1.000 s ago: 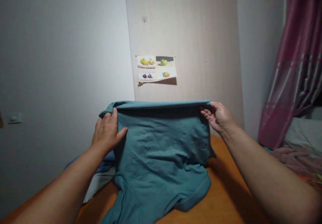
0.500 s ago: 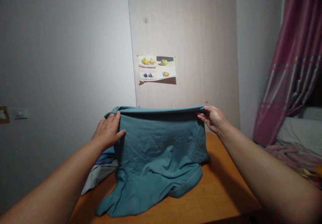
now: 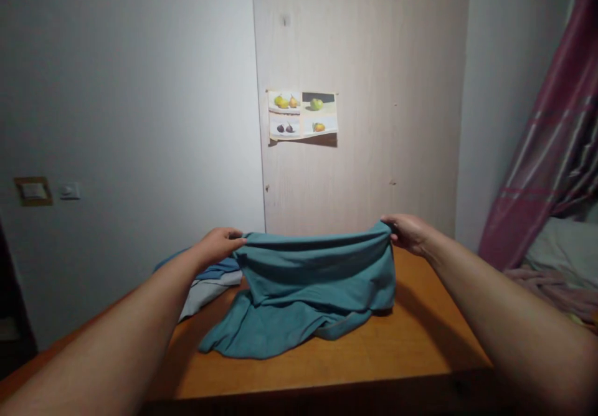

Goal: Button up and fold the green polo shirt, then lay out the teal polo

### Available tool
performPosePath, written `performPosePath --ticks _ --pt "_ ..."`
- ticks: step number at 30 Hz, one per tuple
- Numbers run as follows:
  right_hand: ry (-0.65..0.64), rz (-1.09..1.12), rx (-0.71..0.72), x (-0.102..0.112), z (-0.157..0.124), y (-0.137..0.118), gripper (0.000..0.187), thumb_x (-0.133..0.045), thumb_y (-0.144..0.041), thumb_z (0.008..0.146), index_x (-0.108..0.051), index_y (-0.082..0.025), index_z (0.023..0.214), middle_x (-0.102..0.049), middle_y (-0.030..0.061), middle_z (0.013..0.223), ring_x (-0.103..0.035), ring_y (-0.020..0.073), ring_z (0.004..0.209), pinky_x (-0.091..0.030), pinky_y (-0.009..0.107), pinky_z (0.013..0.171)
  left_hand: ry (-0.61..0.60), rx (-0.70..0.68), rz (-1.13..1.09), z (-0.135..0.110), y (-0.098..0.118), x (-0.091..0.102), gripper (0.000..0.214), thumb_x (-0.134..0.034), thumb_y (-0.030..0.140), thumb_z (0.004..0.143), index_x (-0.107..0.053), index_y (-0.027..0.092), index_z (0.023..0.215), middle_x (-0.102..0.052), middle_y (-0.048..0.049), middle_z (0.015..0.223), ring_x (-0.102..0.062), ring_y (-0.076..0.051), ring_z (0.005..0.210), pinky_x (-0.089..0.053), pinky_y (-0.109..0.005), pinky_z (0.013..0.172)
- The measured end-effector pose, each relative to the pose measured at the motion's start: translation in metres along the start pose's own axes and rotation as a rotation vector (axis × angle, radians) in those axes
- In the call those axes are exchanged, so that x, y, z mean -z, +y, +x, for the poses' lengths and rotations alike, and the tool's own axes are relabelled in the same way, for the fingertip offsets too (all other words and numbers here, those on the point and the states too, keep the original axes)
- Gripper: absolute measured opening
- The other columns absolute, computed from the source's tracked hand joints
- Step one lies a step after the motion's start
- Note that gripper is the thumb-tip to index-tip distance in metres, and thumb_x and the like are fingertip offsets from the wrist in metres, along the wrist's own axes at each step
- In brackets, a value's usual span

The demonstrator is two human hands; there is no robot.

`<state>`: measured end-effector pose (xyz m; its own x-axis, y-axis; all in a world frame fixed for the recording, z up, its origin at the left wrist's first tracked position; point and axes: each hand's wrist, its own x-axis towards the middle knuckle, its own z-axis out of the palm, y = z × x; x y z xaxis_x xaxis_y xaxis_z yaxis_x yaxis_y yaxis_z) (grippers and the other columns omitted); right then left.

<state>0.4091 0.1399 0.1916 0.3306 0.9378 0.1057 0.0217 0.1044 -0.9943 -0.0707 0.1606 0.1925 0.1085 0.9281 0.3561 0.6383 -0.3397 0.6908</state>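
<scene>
A teal garment, seemingly a shirt, hangs between my two hands with its upper edge raised off the table. Its lower part lies crumpled on the wooden surface, and one flap spreads toward the front left. My left hand pinches the top left corner between thumb and fingers. At the top right corner, my right hand is closed on the cloth, slightly higher than the left. The far side of the garment is hidden.
The orange-brown wooden table has its front edge near me. Blue and grey folded clothes lie at the left, partly behind my left arm. A pale panel with a fruit picture stands behind. A pink curtain hangs at right.
The garment's raised edge has come down and hangs lower. My left hand, earlier flat with fingers spread against the cloth, now pinches its corner. The camera view has shifted.
</scene>
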Motion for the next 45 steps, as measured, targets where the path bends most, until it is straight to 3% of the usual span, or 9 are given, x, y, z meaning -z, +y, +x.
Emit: performPosePath --ticks 6,9,11,20,27,33,38,42,45 --pt "-0.53 -0.445 0.058 0.037 -0.031 0.046 0.038 -0.07 -0.05 0.081 -0.052 -0.02 0.069 -0.046 -0.0056 0.054 -0.039 0.0067 0.045 -0.027 0.02 0.04 -0.318 0.151 -0.139 -0.051 -0.021 -0.009 0.04 -0.074 0.056 0.066 -0.066 0.016 0.071 -0.06 0.0005 0.06 -0.056 -0.015 0.055 -0.045 -0.025 0.055" --pt "-0.796 -0.674 -0.115 0.059 -0.045 0.078 0.044 -0.071 -0.059 0.077 -0.052 -0.02 0.068 -0.047 -0.0058 0.051 -0.038 0.0068 0.04 -0.023 0.021 0.04 -0.499 0.254 -0.109 -0.082 -0.044 -0.022 0.037 -0.077 0.05 0.062 -0.066 0.018 0.077 -0.058 0.0021 0.058 -0.051 -0.013 0.049 -0.038 -0.023 0.045" --pt "-0.881 -0.75 -0.218 0.069 -0.05 0.098 0.045 -0.069 -0.063 0.077 -0.054 -0.02 0.072 -0.053 -0.0039 0.053 -0.041 0.0076 0.04 -0.023 0.021 0.04 -0.507 0.347 -0.079 -0.098 -0.06 -0.03 0.045 -0.08 0.047 0.057 -0.066 0.019 0.09 -0.059 0.0031 0.061 -0.051 -0.014 0.048 -0.037 -0.022 0.043" --pt "-0.424 -0.759 -0.071 0.059 -0.049 0.127 0.053 -0.062 -0.072 0.077 -0.057 -0.019 0.073 -0.061 0.0029 0.066 -0.05 0.0103 0.048 -0.025 0.022 0.042 -0.118 0.417 0.054 -0.105 -0.093 -0.044 0.054 -0.079 0.054 0.047 -0.063 0.02 0.086 -0.06 -0.0002 0.065 -0.06 -0.023 0.063 -0.041 -0.027 0.051" --pt "-0.237 -0.831 0.048 0.031 -0.039 0.161 0.033 -0.073 -0.033 0.067 -0.045 -0.021 0.055 -0.044 -0.0047 0.049 -0.039 0.0092 0.048 -0.025 0.023 0.047 -0.085 0.459 -0.025 -0.102 -0.101 -0.065 0.024 -0.069 0.03 0.047 -0.058 0.021 0.066 -0.057 0.0012 0.056 -0.056 -0.019 0.058 -0.037 -0.025 0.051" --pt "-0.081 -0.389 -0.029 0.03 -0.035 0.14 0.014 -0.061 -0.029 0.07 -0.049 -0.022 0.07 -0.049 -0.0037 0.055 -0.048 0.0111 0.048 -0.03 0.022 0.046 0.199 0.351 -0.4 -0.096 -0.073 -0.057 0.034 -0.062 0.027 0.051 -0.057 0.021 0.084 -0.06 0.0037 0.063 -0.056 -0.015 0.056 -0.041 -0.023 0.053" --pt "-0.262 -0.08 -0.045 0.045 -0.046 0.12 0.02 -0.061 -0.038 0.074 -0.05 -0.023 0.08 -0.051 -0.0021 0.06 -0.049 0.0121 0.051 -0.023 0.022 0.043 0.143 0.405 -0.716 -0.105 -0.051 -0.047 0.047 -0.072 0.024 0.055 -0.057 0.021 0.099 -0.064 0.0038 0.07 -0.059 -0.014 0.057 -0.045 -0.024 0.056" --pt "-0.374 -0.154 -0.051 0.056 -0.062 0.122 0.034 -0.071 -0.049 0.072 -0.051 -0.022 0.08 -0.048 -0.0037 0.065 -0.042 0.0094 0.052 -0.028 0.022 0.045 -0.058 0.512 -0.746 -0.119 -0.051 -0.053 0.042 -0.081 0.035 0.058 -0.061 0.019 0.091 -0.069 -0.0003 0.073 -0.064 -0.018 0.063 -0.049 -0.029 0.061" --pt "-0.512 -0.317 -0.085 0.058 -0.079 0.12 0.052 -0.075 -0.061 0.072 -0.06 -0.021 0.102 -0.056 -0.0019 0.076 -0.042 0.0084 0.055 -0.03 0.021 0.048 -0.254 0.516 -0.633 -0.126 -0.053 -0.056 0.05 -0.086 0.05 0.057 -0.066 0.017 0.089 -0.073 -0.0048 0.079 -0.067 -0.022 0.072 -0.051 -0.031 0.067"
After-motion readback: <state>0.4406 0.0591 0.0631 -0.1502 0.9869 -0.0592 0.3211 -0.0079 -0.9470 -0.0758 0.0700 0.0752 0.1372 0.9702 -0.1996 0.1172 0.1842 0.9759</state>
